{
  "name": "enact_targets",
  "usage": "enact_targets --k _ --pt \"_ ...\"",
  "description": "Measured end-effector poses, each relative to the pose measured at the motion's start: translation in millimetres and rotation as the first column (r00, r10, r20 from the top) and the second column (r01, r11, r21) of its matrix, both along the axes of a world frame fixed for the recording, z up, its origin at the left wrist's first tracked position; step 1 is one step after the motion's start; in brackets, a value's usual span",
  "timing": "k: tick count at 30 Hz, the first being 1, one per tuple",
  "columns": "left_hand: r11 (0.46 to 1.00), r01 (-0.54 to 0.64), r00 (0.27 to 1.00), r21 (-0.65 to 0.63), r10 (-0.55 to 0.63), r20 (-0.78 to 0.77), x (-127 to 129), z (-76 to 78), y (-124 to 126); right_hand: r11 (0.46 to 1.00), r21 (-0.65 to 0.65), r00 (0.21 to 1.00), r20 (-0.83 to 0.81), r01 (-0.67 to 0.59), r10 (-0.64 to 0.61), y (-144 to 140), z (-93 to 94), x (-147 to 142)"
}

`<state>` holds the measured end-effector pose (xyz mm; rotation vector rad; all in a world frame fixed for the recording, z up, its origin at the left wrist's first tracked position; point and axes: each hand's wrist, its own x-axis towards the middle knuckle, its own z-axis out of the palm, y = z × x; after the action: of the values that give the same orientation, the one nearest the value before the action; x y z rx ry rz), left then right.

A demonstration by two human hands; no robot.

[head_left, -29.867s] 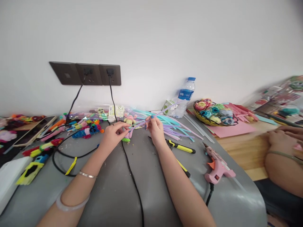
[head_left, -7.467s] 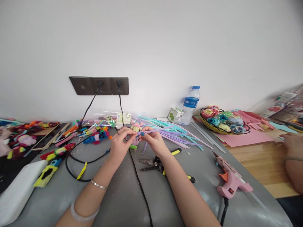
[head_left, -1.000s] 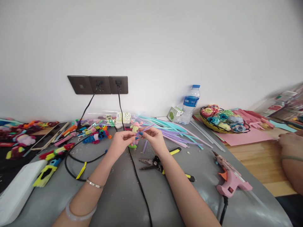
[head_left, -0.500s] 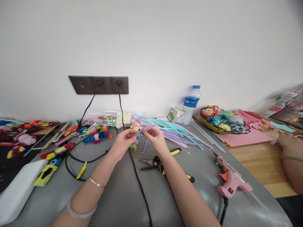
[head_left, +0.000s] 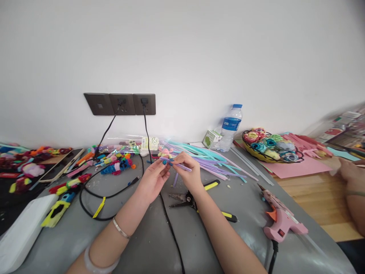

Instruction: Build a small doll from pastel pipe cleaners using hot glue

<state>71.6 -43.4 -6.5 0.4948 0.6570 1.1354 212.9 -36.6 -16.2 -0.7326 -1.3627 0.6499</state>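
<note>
Blue polish shows on the nails of both hands, which come close together above the grey table (head_left: 151,236). The left hand (head_left: 155,179) rises from the lower left, palm partly upward and turned toward the right, its lower fingers loosely curled while thumb and forefinger pinch a purple stem (head_left: 186,168). From the lower right comes the right hand (head_left: 189,173), knuckles bent, thumb and fingertips gripping the same stem just beside them. Slim and fuzzy-looking, the stem is partly covered by the fingers; whether it is folded there cannot be told. Its long axis slants gently down from left to right, one end sticking out across the right hand. Pastel pipe cleaners (head_left: 208,156) lie behind it, spread pliers (head_left: 188,198) nearer.
</note>
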Motion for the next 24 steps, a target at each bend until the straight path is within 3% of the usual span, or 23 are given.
enact_targets --k 9,19,24 --pt "0.997 -0.080 0.997 -0.010 0.080 -0.002 -1.8 -0.5 2.7 0.998 -0.048 0.997 0.059 -0.043 0.046 -1.6 4.3 0.4" --pt "1.000 0.009 0.999 0.030 -0.008 -0.035 -7.9 -0.7 8.8 0.991 -0.059 0.991 -0.050 -0.124 0.121 1.6 4.8 -0.3" --pt "0.990 0.079 0.995 0.114 -0.071 -0.072 -10.8 4.0 9.5 0.981 -0.056 0.977 -0.114 -0.188 0.180 2.0 4.5 -0.1"
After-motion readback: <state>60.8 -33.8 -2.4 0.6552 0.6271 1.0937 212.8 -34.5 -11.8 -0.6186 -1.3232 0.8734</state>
